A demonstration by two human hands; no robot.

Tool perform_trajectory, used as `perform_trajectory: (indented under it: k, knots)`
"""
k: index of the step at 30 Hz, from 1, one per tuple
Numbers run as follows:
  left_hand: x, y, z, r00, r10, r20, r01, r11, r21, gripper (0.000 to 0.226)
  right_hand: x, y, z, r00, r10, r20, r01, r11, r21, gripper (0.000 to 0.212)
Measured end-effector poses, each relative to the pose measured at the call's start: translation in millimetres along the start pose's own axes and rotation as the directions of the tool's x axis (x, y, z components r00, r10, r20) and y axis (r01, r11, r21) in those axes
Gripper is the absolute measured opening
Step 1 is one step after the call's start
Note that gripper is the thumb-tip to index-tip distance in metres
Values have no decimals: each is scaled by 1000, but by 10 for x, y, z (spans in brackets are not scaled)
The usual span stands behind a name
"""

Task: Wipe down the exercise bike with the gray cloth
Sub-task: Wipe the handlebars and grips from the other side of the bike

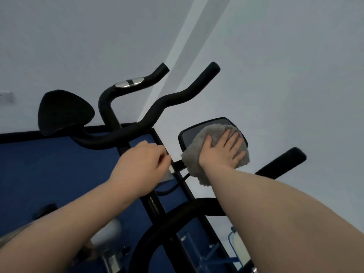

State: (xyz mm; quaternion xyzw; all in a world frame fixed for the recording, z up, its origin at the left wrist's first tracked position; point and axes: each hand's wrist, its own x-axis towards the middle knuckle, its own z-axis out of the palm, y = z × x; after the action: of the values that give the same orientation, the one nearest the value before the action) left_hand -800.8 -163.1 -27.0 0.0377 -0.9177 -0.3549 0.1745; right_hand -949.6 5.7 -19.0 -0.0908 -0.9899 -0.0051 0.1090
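Observation:
The exercise bike has black curved handlebars (157, 107), a black saddle (63, 113) at the left and a dark console screen (199, 133) right of centre. My right hand (222, 150) lies flat with straight fingers on the gray cloth (199, 166), pressing it against the screen. The cloth covers the right part of the screen and hangs below it. My left hand (139, 164) is at the bike's upright post just below the handlebar joint, fingers curled; what it grips is hidden behind the hand.
A blue mat with a black border (49, 170) lies under the bike on a pale floor. A black handle (281, 162) sticks out at the right. A curved black bar (177, 213) crosses below my arms.

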Motion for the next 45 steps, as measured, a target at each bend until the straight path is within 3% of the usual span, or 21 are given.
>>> perform_trajectory:
  k: [3,10,12,15,17,22,26,29,33,37,41,43,45]
  knots:
    - [13,6,5,1000,2,-11,-3,1000,-1,33,210,-47,-105,997,58,-54,-58,998,12,69]
    - [12,2,14,1000,-13,-10,13,1000,-3,34,-56,-300,103,921,-385,-50,381,922,-73,65]
    - [-1,-8,10,1000,-18,-10,18,1000,-9,33,7,-160,84,943,-332,-11,331,941,-74,68]
    - [13,-10,24,1000,-16,-6,16,1000,11,31,235,-11,-46,1000,-15,-13,15,1000,1,69]
    - [25,2,25,1000,-17,-3,17,999,32,31,311,-119,-65,997,39,-73,-38,999,15,68]
    - [17,2,25,999,-28,-16,28,999,22,32,136,-408,27,976,-204,-73,202,979,-37,66]
    - [6,4,10,999,-41,-6,41,999,11,31,75,-120,56,926,-379,-6,375,919,-124,70]
    - [-3,10,12,999,-39,-9,39,999,23,33,367,43,-116,948,-311,68,318,938,-137,72]
    - [22,39,16,999,-26,-21,27,997,72,35,376,-301,-82,989,-142,-51,140,989,-42,68]
    - [-13,30,4,999,-36,-18,37,999,37,32,44,-496,55,943,-330,-46,328,943,-55,65]
    - [-23,23,-5,999,-45,-13,46,998,34,29,110,22,-29,817,-575,34,574,809,-127,66]
    - [-11,20,4,999,-42,-14,42,998,44,29,266,195,-123,843,-537,45,538,833,-130,66]
    - [-1,32,13,999,-36,-18,37,997,62,31,360,107,-125,919,-393,-24,388,915,-108,64]
